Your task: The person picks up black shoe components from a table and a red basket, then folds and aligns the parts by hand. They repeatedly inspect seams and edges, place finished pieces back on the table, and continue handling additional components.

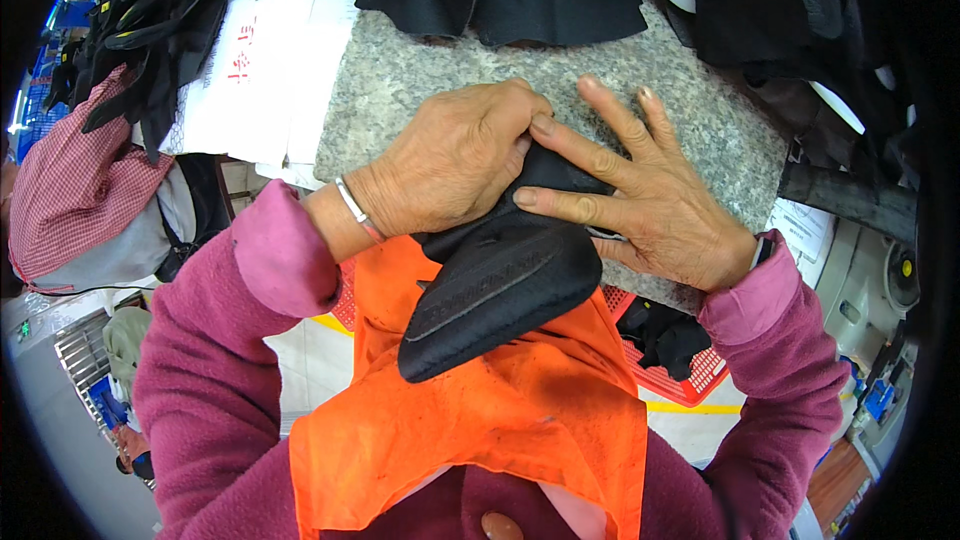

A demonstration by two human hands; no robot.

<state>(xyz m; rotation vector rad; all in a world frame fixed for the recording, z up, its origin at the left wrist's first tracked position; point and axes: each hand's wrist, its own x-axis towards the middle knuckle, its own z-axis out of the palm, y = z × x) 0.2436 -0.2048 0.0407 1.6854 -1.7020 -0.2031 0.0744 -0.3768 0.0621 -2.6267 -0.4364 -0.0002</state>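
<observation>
Below a part-bare, speckled grey stone slab [425, 65], a black padded fabric wedge [505, 302], clutched by the left hand [455, 155], under the splayed right hand [668, 202], slants lengthwise lower-left.

The black fabric piece [500, 300] has a thick, padded lower part with rounded corners, and a seam-like line runs along it. This part slants from lower left to upper right, beyond the near edge of the worktop [400, 70]. Its upper part is partly covered by the left hand [455, 155] and right hand [655, 200].
</observation>
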